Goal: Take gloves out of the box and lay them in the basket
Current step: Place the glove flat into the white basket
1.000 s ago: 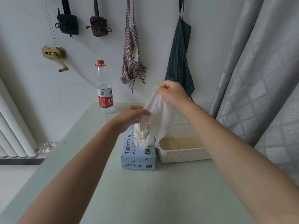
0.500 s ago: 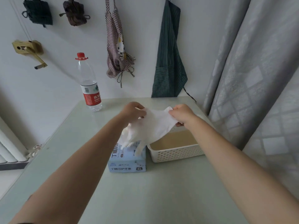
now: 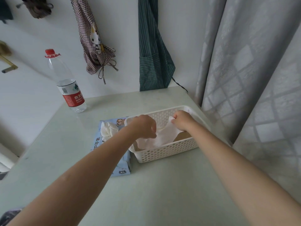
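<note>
Laying a white glove [image 3: 160, 137] into the basket [image 3: 169, 152] right of the box [image 3: 114, 160] — left hand [image 3: 145, 126] and right hand [image 3: 183, 120] each pinching an edge — next, probably letting go and reaching left for another.

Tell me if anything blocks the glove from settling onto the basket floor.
Nothing visible does. The glove is already inside the basket, held by the left hand and right hand; the brown floor beside it is bare.
</note>
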`<state>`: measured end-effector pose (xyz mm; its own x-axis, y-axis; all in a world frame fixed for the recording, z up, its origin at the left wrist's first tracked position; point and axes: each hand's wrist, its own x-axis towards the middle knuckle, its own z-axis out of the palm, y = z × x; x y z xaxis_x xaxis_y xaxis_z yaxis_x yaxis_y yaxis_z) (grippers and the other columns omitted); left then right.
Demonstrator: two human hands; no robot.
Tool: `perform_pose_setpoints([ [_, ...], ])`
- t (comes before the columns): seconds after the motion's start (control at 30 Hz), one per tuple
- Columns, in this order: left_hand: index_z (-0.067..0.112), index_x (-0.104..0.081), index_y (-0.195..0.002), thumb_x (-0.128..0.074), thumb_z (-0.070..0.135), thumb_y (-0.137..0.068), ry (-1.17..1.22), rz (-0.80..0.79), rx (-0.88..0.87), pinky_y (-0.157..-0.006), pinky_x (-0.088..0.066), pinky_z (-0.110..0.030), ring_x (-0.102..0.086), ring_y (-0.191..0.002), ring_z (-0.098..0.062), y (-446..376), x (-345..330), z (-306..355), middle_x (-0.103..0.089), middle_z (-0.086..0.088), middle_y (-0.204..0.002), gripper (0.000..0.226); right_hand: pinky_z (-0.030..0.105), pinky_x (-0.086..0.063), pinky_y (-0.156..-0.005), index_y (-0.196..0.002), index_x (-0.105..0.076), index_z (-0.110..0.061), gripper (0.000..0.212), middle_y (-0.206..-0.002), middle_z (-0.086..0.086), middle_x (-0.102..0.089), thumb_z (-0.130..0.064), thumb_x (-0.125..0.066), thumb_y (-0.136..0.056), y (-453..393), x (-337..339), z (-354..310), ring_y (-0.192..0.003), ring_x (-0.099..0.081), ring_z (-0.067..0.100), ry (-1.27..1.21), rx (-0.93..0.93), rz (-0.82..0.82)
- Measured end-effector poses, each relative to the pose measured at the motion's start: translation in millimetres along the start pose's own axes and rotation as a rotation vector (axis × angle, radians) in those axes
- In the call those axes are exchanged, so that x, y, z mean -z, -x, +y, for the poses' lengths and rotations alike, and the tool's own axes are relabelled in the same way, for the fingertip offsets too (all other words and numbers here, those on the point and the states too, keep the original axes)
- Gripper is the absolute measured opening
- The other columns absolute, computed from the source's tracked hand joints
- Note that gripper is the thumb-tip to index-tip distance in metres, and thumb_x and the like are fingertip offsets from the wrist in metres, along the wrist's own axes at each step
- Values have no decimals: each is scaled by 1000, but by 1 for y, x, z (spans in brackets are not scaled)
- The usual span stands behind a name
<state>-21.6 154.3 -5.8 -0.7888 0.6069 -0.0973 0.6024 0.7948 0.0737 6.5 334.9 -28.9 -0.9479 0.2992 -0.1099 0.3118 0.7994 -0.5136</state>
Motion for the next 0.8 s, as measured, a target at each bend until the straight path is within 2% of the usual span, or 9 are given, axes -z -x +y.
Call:
perform_pose_setpoints([
  [0.1,21,-71,-110,-66,24,-86,-110,-203,8,-76,-46,-25,-58,-101,-15,-1,-3,3,-64,5,-111,24,28,-39,-69,-95,-53,-13,11,-97,11,-57,-16,-45,-101,-1,0,5,-86,-50,26,73,-8,-18],
  [0.2,16,-73,-96,-66,25,-84,-285,-379,30,-61,-43,-21,-60,-91,-18,-4,-6,0,-66,4,-93,17,30,-39,-73,-125,-53,-11,27,-123,12,-57,-13,-42,-100,1,3,10,-91,-50,26,152,-9,15],
  [0.27,16,-72,-102,-65,25,-85,-345,-379,52,-66,-48,-24,-63,-93,-19,-6,-9,-3,-68,4,-95,20,31,-39,-74,-126,-52,-11,28,-126,13,-56,-17,-41,-101,2,6,12,-94,-52,28,205,15,35],
  [0.37,9,-70,-104,-51,16,-93,-214,-258,59,-68,-50,-29,-61,-91,-21,-8,-9,3,-66,-1,-97,23,34,-42,-79,-126,-50,-10,29,-124,14,-56,-24,-38,-103,5,8,14,-101,-55,31,251,57,42],
  [0.47,10,-71,-106,-58,18,-91,-110,-251,22,-79,-54,-30,-65,-97,-23,-8,-12,14,-68,-3,-107,21,35,-43,-81,-128,-48,-11,31,-124,14,-56,-26,-38,-104,9,10,15,-109,-56,33,279,71,26],
  [0.53,8,-71,-83,-63,14,-85,-149,-353,49,-69,-52,-28,-65,-73,-22,-9,-17,11,-69,-5,-82,10,33,-40,-74,-124,-49,-9,26,-119,13,-59,-19,-40,-102,12,11,15,-103,-57,31,332,97,58],
  [0.6,12,-57,-61,-64,13,-80,-211,-371,103,-71,-54,-30,-57,-60,-18,-10,-18,8,-57,0,-60,20,33,-37,-70,-120,-50,-7,24,-114,12,-61,-8,-39,-98,16,14,16,-96,-56,30,397,129,117],
  [0.7,9,-56,-71,-62,23,-87,-145,-241,111,-82,-57,-36,-57,-71,-21,-11,-16,7,-50,2,-62,21,33,-36,-69,-119,-51,-6,24,-111,12,-61,-8,-39,-99,18,17,15,-99,-57,31,435,167,149],
  [0.8,9,-62,-88,-62,39,-89,-77,-220,106,-79,-55,-35,-58,-72,-19,-12,-18,11,-53,3,-65,30,33,-37,-69,-121,-51,-6,24,-112,11,-62,-15,-39,-102,17,15,15,-99,-58,31,431,179,132],
])
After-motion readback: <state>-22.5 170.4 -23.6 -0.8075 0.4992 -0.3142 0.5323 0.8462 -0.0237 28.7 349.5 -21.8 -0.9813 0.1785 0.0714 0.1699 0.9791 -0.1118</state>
